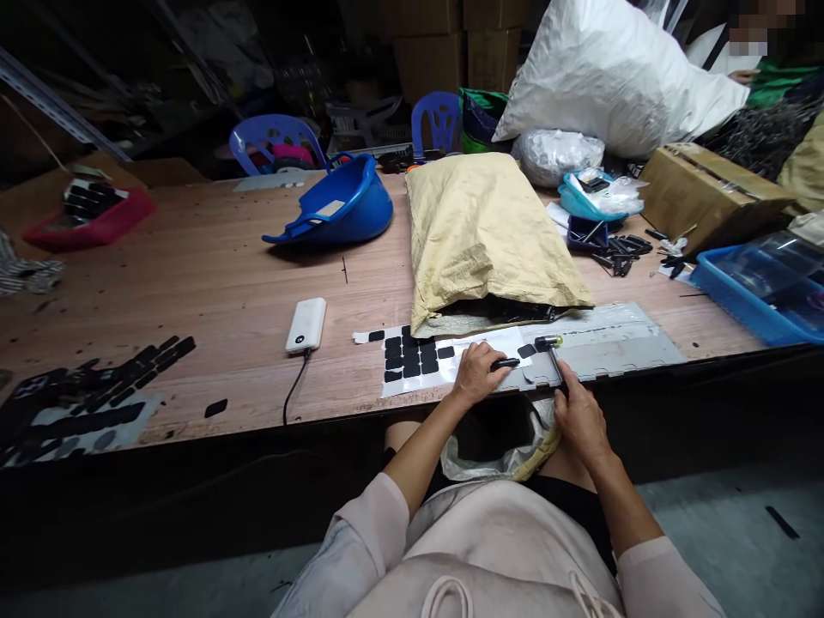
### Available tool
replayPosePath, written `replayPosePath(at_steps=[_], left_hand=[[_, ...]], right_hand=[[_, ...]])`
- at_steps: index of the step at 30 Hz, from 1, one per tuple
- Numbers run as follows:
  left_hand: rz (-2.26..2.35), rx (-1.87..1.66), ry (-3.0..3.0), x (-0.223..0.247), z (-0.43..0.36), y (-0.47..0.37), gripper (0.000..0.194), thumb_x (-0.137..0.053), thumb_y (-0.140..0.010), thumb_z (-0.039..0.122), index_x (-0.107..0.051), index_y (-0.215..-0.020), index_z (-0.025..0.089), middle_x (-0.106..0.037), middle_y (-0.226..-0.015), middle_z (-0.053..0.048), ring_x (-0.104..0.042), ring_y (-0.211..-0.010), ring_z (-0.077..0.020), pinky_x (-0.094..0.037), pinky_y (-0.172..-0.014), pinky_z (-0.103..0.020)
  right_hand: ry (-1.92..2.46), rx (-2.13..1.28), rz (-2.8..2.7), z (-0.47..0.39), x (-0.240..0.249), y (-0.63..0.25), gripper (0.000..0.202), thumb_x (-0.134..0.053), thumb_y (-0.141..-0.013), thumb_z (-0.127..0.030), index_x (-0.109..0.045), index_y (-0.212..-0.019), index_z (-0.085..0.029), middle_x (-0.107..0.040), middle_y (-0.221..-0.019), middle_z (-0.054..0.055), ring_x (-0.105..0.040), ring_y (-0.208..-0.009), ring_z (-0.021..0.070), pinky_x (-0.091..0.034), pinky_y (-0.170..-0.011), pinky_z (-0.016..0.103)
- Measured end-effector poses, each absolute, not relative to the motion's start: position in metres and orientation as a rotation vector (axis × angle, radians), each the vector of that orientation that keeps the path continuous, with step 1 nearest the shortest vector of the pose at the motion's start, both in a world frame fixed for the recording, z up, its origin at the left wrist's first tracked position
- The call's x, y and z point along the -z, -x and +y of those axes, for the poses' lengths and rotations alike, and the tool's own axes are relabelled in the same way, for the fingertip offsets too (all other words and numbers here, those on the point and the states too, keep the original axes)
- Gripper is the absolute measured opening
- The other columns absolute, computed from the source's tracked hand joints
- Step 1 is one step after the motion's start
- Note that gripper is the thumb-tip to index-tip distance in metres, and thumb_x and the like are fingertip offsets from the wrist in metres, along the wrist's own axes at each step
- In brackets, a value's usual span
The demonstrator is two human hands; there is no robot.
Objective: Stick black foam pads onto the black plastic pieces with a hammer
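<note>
My left hand (477, 371) is closed on a small black elongated part (505, 364) at the table's front edge. My right hand (580, 410) grips the handle of a small hammer (549, 343), whose head has a black end and a yellow-green end. The hammer head is over a grey board (618, 343). Beside it lies a black rounded pad (526, 351). To the left of my left hand, a white sheet (394, 387) carries several black rounded pads (412, 354). An open sack (495, 455) sits on my lap below the edge.
A yellow sack (489, 232) with dark parts in its mouth lies ahead. Left of it are a blue basin (360, 206) and a white power bank (306, 325) with a cable. A blue tray (760, 296) and a cardboard box (708, 193) stand right. A person is at the far right.
</note>
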State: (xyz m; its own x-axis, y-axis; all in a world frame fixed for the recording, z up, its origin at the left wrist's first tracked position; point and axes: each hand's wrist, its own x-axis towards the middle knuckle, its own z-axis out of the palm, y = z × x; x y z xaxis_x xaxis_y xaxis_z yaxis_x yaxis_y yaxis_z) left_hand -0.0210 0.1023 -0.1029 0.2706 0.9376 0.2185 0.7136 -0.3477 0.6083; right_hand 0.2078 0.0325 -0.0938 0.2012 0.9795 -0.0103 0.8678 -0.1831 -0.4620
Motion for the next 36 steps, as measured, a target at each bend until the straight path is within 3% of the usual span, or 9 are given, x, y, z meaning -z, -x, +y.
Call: replayPosePath(at_steps=[6,10,17,22,31,36], left_hand=[[1.467,-0.839,-2.097,0.107,0.109,0.023,0.017,-0.085,-0.087,0.029,-0.081,-0.103,0.022,-0.072,-0.097,-0.006,-0.061,-0.101,-0.0258,-0.05,-0.096,-0.041],[1.472,-0.87,-2.088,0.11,0.109,0.023,0.017,-0.085,-0.087,0.028,-0.083,-0.104,0.024,-0.07,-0.096,-0.006,-0.061,-0.099,-0.0249,-0.051,-0.095,-0.04],[1.488,-0.854,-2.077,0.107,0.109,0.022,0.018,-0.084,-0.088,0.029,-0.085,-0.105,0.026,-0.07,-0.097,-0.006,-0.061,-0.1,-0.0251,-0.052,-0.095,-0.041],[1.492,-0.836,-2.086,0.106,0.109,0.021,0.018,-0.083,-0.089,0.029,-0.085,-0.106,0.025,-0.07,-0.097,-0.006,-0.062,-0.1,-0.025,-0.052,-0.095,-0.041],[1.484,-0.81,-2.082,0.103,0.109,0.022,0.021,-0.083,-0.087,0.028,-0.085,-0.107,0.025,-0.07,-0.099,-0.006,-0.061,-0.101,-0.0253,-0.052,-0.097,-0.041],[1.479,-0.809,-2.068,0.103,0.11,0.022,0.017,-0.08,-0.088,0.025,-0.084,-0.104,0.026,-0.069,-0.097,-0.006,-0.061,-0.098,-0.025,-0.052,-0.095,-0.041]], right_hand=[[1.736,-0.572,-1.563,0.016,0.095,-0.208,0.059,-0.05,-0.1,-0.043,-0.057,-0.154,-0.021,-0.075,-0.108,0.009,-0.069,-0.095,0.0235,-0.058,-0.09,0.038],[1.601,-0.717,-1.539,0.003,0.099,-0.195,0.051,-0.047,-0.102,-0.04,-0.061,-0.147,-0.019,-0.077,-0.106,0.009,-0.073,-0.093,0.0216,-0.06,-0.089,0.036],[1.546,-0.492,-1.664,-0.002,0.114,-0.184,0.049,-0.049,-0.105,-0.036,-0.064,-0.149,-0.021,-0.071,-0.144,0.011,-0.069,-0.129,0.024,-0.058,-0.109,0.039],[1.481,-0.381,-1.728,0.0,0.115,-0.181,0.049,-0.047,-0.107,-0.03,-0.062,-0.153,-0.023,-0.072,-0.143,0.01,-0.071,-0.128,0.022,-0.059,-0.107,0.035],[1.484,-0.451,-1.771,0.004,0.107,-0.178,0.05,-0.047,-0.108,-0.033,-0.062,-0.154,-0.021,-0.071,-0.144,0.012,-0.069,-0.131,0.0242,-0.057,-0.111,0.04],[1.458,-0.517,-1.835,0.004,0.109,-0.169,0.05,-0.043,-0.106,-0.03,-0.065,-0.151,-0.021,-0.075,-0.136,0.012,-0.072,-0.124,0.0234,-0.06,-0.105,0.039]])
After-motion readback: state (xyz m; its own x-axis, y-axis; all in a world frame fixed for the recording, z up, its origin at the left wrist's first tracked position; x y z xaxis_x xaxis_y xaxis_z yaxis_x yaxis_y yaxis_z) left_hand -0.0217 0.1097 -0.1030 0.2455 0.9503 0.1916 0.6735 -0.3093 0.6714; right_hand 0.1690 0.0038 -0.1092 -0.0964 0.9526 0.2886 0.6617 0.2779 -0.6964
